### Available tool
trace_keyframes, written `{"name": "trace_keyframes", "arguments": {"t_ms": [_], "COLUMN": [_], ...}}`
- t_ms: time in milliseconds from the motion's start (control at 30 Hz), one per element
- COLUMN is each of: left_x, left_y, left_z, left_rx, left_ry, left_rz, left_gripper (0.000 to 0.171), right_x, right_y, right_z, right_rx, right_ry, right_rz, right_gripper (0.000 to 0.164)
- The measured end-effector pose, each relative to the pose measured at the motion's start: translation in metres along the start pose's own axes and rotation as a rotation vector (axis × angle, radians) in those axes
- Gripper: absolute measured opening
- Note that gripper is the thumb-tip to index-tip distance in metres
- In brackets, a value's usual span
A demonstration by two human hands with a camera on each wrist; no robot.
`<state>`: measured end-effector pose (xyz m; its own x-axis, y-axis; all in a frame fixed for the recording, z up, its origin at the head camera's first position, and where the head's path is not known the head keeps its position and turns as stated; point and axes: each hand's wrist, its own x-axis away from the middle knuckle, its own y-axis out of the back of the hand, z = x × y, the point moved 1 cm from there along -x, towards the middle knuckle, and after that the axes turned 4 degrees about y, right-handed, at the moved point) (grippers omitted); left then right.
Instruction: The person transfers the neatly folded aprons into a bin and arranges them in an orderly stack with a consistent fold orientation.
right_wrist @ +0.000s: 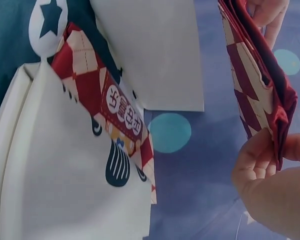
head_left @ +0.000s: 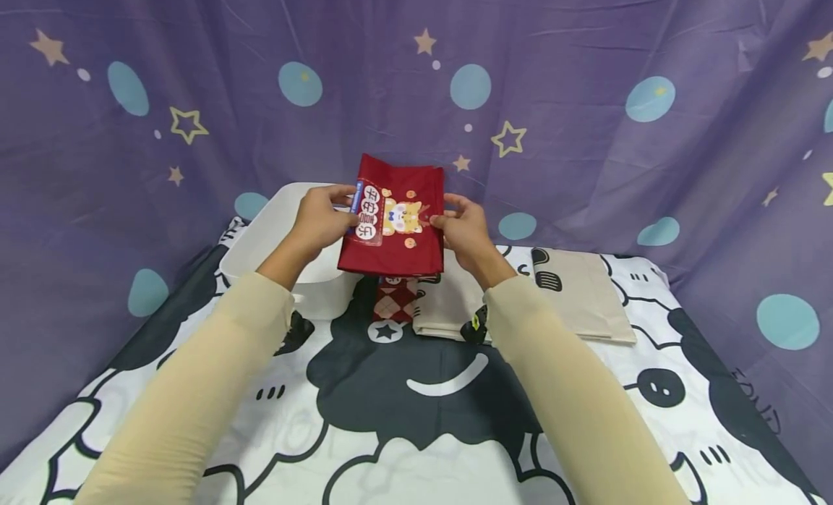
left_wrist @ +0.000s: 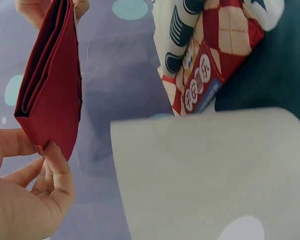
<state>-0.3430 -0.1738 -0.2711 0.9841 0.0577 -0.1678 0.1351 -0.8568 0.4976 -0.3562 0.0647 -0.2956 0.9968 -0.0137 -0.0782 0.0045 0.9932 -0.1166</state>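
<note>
A folded red cloth with a cartoon animal and white lettering on its front is held up between both hands. My left hand pinches its left edge, thumb in front. At the opposite edge, my right hand pinches it the same way. Seen from the side in the left wrist view, the cloth shows several stacked layers. Its back, in the right wrist view, has a red and cream check. Below it lies another checked red cloth, partly hidden.
A white plastic bin stands at the left, behind the left hand. Folded beige cloths lie on the right, partly behind the right forearm. A cartoon-patterned cover spreads over the table, and a purple curtain hangs behind.
</note>
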Motion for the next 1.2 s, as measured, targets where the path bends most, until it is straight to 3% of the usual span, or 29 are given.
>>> {"name": "trace_keyframes", "arguments": {"t_ms": [367,767,1200], "left_x": [0.002,-0.004,-0.005], "left_y": [0.025,0.046,0.068], "left_z": [0.009,0.03,0.049], "left_rx": [0.114,0.138,0.157], "left_ry": [0.085,0.151,0.175], "left_rz": [0.034,0.03,0.032], "left_gripper": [0.056,0.056,0.055], "right_x": [-0.001,-0.003,0.0], "right_y": [-0.026,-0.054,-0.085], "right_z": [-0.003,-0.014,-0.021], "right_rx": [-0.056,-0.119,-0.306], "right_ry": [-0.025,-0.079,-0.156], "right_rz": [0.041,0.046,0.083], "right_gripper": [0.057,0.055,0.052]}}
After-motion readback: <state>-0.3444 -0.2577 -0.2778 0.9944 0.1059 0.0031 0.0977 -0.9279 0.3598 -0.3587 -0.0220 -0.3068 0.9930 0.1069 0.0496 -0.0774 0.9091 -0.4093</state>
